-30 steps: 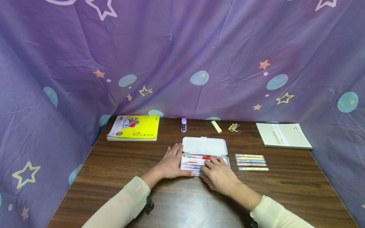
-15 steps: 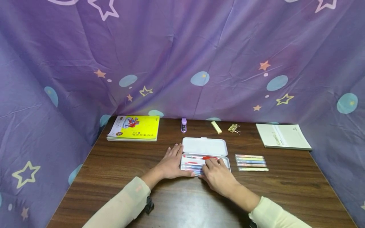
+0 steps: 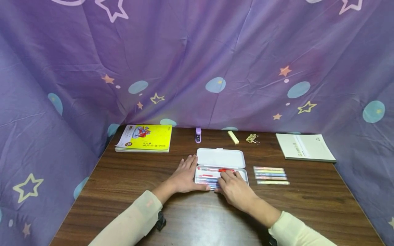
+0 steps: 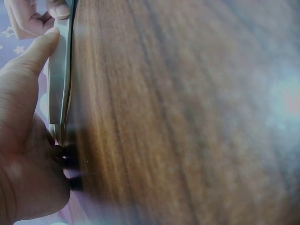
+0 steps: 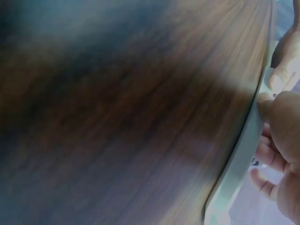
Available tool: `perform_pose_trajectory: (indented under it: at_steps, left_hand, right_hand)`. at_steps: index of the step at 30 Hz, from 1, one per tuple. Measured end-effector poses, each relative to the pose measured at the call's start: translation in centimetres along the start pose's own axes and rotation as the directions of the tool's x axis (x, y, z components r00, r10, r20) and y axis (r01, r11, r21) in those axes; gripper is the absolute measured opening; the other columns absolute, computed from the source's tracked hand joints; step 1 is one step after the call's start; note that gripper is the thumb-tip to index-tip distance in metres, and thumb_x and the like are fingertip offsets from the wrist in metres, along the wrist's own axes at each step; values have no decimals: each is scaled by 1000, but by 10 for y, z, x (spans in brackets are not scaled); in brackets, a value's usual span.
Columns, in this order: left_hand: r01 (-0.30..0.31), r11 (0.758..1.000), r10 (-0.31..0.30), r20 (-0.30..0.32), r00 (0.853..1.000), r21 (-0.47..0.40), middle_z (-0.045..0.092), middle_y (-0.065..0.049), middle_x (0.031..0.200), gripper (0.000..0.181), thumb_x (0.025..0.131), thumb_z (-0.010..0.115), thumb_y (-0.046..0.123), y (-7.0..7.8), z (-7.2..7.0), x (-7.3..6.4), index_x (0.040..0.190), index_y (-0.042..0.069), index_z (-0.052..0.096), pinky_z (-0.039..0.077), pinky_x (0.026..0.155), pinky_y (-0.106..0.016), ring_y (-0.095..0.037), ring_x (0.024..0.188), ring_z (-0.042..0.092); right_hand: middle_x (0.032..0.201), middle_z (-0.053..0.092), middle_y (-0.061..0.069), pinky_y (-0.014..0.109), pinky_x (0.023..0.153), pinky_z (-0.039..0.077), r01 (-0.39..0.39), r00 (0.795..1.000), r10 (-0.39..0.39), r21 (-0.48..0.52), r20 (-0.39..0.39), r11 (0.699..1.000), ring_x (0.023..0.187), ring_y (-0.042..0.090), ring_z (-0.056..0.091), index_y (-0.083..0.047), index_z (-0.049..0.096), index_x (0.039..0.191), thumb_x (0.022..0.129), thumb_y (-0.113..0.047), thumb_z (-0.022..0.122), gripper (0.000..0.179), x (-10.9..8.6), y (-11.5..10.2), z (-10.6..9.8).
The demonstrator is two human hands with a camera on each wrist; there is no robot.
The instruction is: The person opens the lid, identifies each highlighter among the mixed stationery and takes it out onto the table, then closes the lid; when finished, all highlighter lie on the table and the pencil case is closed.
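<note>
A white pencil case (image 3: 221,158) lies with its lid folded back in the middle of the table. Red pens (image 3: 217,169) and blue-toned pens (image 3: 207,181) lie inside it. My left hand (image 3: 184,176) rests against the case's left end, fingers straight and thumb along the front wall (image 4: 58,75). Over the right part of the case is my right hand (image 3: 235,189), its fingers bent down among the pens. In the right wrist view the right thumb (image 5: 265,105) touches the front wall; what the right fingertips touch is hidden.
Several highlighters (image 3: 270,173) lie in a row right of the case. Behind stand a purple stapler-like item (image 3: 198,135), a pale yellow block (image 3: 233,137) and gold binder clips (image 3: 252,138). Yellow books (image 3: 150,138) lie back left, a pale notebook (image 3: 304,147) back right.
My right hand has shifted very slightly left over the pens. The left hand and the case stay in place.
</note>
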State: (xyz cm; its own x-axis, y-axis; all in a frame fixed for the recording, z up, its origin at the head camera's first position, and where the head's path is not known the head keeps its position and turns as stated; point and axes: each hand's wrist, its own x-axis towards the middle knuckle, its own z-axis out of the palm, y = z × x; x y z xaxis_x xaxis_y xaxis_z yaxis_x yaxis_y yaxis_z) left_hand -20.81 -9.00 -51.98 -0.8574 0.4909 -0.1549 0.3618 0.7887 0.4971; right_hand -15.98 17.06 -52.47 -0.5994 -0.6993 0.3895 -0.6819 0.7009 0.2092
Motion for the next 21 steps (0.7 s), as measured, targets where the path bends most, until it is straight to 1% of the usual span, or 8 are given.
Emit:
perform_pose_trajectory:
  at_steps: [6, 12, 17, 21]
  left_hand:
    - [11, 1000, -11, 0, 1000, 8, 8, -20, 187, 137, 88, 73, 82, 3, -1, 0, 177, 0, 8, 5, 144, -54, -35, 176, 5]
    - [19, 1000, -19, 10, 1000, 0, 6, -19, 187, 137, 88, 72, 84, 5, -3, -2, 177, 2, 7, 3, 144, -53, -34, 176, 3]
    - [16, 1000, -16, 10, 1000, 0, 6, -19, 187, 137, 88, 71, 84, 4, -2, -2, 178, 2, 7, 4, 144, -53, -34, 176, 3]
    - [12, 1000, -12, 6, 1000, 11, 6, -20, 187, 137, 89, 71, 84, 4, -2, -2, 177, 1, 7, 4, 144, -53, -35, 176, 4]
  right_hand:
    - [98, 67, 2, 40, 77, 52, 12, 1000, -13, 16, 9, 1000, 94, 22, 63, -11, 71, 96, 97, -33, 84, 25, -2, -2, 2]
    - [99, 67, -1, 40, 79, 53, -7, 999, 5, 42, 37, 999, 94, 21, 63, -15, 74, 98, 99, -35, 82, 22, -3, -1, -1]
    - [100, 68, -2, 40, 79, 53, -31, 999, 28, 115, 28, 993, 97, 21, 64, -17, 75, 99, 100, -32, 81, 16, -3, 2, -2]
    - [102, 71, -3, 40, 78, 53, -45, 999, 43, 163, 11, 986, 99, 20, 65, -18, 78, 105, 100, -32, 82, 15, -1, 3, -1]
